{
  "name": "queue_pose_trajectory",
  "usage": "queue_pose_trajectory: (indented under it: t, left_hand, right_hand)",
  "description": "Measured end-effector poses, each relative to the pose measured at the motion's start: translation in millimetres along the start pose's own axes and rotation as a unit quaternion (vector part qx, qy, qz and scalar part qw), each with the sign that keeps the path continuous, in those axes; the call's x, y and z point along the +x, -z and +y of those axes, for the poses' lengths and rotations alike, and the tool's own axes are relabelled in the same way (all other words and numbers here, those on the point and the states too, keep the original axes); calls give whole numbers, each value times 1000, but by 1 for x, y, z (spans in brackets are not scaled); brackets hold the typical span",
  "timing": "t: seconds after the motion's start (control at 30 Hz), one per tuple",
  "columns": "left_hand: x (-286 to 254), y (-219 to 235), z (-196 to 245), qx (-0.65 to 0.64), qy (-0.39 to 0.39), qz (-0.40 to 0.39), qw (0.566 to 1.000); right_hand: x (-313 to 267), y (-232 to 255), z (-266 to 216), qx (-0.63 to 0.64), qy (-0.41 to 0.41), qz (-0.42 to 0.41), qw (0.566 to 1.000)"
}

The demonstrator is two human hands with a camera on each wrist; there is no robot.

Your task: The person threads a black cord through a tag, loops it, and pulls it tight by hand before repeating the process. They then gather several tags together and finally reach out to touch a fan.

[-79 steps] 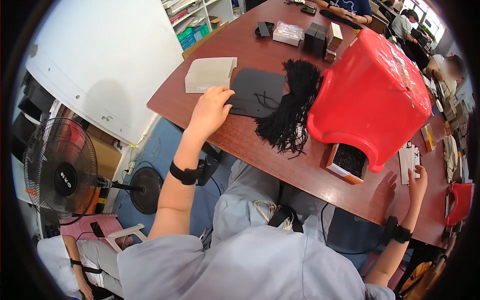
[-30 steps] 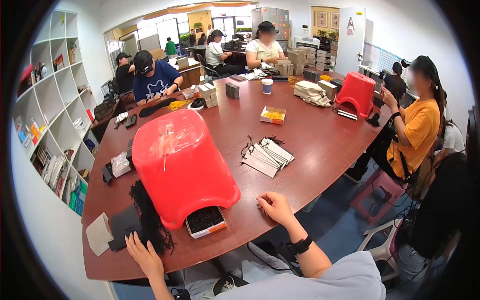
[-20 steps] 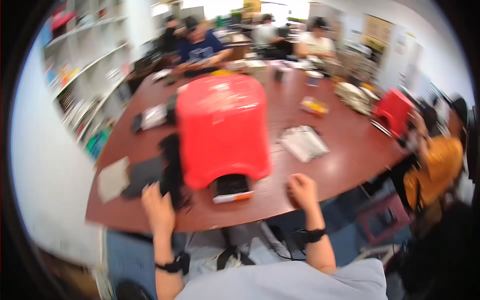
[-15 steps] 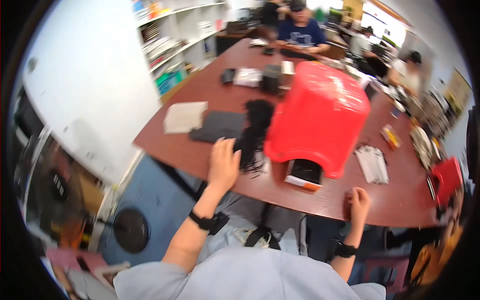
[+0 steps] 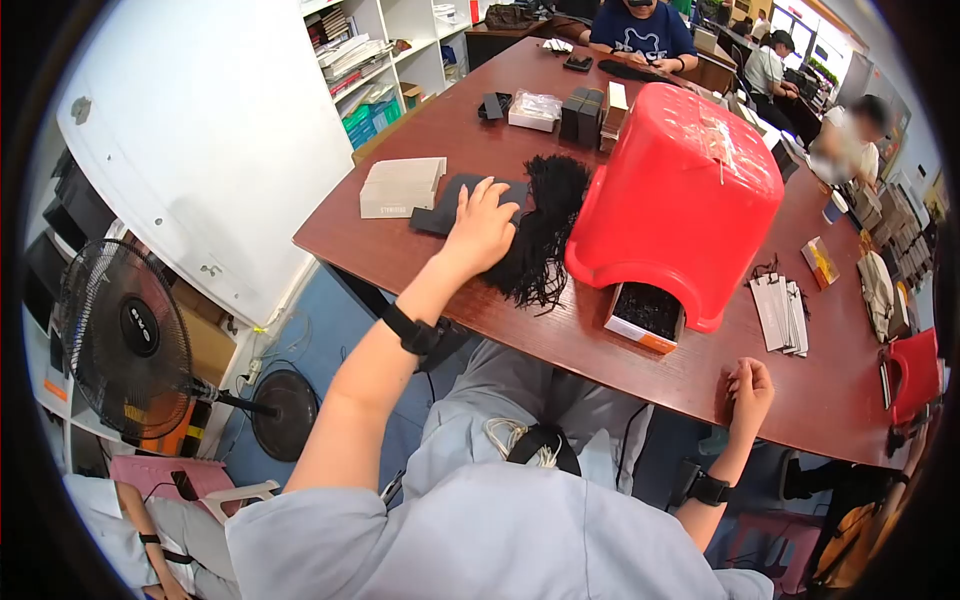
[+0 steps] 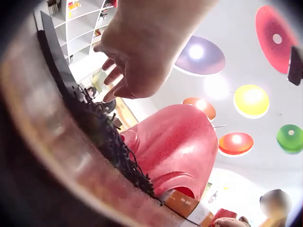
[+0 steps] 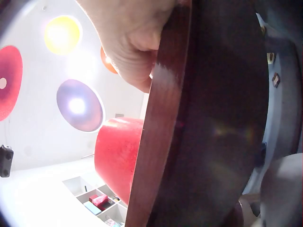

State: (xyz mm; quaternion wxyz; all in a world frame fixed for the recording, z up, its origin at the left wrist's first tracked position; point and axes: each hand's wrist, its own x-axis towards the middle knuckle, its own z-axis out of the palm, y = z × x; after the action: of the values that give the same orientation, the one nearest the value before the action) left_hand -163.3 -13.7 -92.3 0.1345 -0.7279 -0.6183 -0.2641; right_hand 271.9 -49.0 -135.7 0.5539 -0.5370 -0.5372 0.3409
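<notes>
My left hand (image 5: pixel 482 228) is over the dark cards (image 5: pixel 432 220), fingers spread and slightly bent; contact with them cannot be told. In the left wrist view the same hand (image 6: pixel 139 56) shows nothing held, above a mass of black cords (image 6: pixel 111 142). That cord bundle (image 5: pixel 550 225) lies just right of the cards, and a fan of beige cards (image 5: pixel 402 188) lies to their left. My right hand (image 5: pixel 750 395) rests at the table's front edge, fingers loosely curled with nothing visible in them. The right wrist view shows this hand (image 7: pixel 135 42) at the table edge.
An upturned red stool (image 5: pixel 680 190) stands over a box of black pieces (image 5: pixel 645 312). White tags with black cords (image 5: pixel 778 312) and a small yellow-filled box (image 5: pixel 820 262) lie to the right. Dark stacks (image 5: pixel 582 115) stand behind. People sit across the table.
My left hand has moved forward from the near side of the dark cards to over them. The right hand stays by the table's front edge. The head view has shifted and is sharper.
</notes>
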Motion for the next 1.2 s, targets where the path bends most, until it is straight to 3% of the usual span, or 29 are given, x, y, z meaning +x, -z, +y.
queue_pose_trajectory:
  t: [0.03, 0.13, 0.27, 0.37, 0.5, 0.57, 0.67, 0.9, 0.93, 1.03, 1.2]
  left_hand:
    - [4, -2, -5, 1, -3, 0, 1000]
    - [9, -7, -13, -4, 15, -132, 991]
    - [17, -12, -15, -32, 10, -159, 987]
    - [24, -14, -19, -29, -9, -127, 991]
    - [32, 12, -46, -57, -60, -227, 970]
    - [24, 34, -56, -13, -93, -228, 969]
    - [9, 37, -65, -64, -87, -204, 973]
    - [-2, 15, -62, 8, -65, -135, 989]
    - [-2, 13, -63, 30, -89, -113, 989]
    - [-3, 20, -59, 80, -77, -164, 980]
    - [4, 46, -51, 182, -124, -163, 962]
  right_hand:
    - [1, 0, -1, 2, 0, 2, 1000]
    - [-2, 0, -1, 8, -2, 9, 1000]
    - [-2, -2, -6, 7, -3, 12, 1000]
    - [-3, -2, -8, -1, -3, 15, 1000]
    - [-3, -2, -5, -15, -1, 25, 1000]
    - [-4, -3, -5, -15, -4, 25, 1000]
    - [-4, -3, -7, -27, -8, 22, 999]
    - [-5, -4, -4, -59, 5, 23, 998]
    - [-5, -3, -3, -60, 7, 20, 998]
    - [-4, -1, 0, -62, 12, 19, 998]
    - [-4, -1, 2, -53, 20, 13, 998]
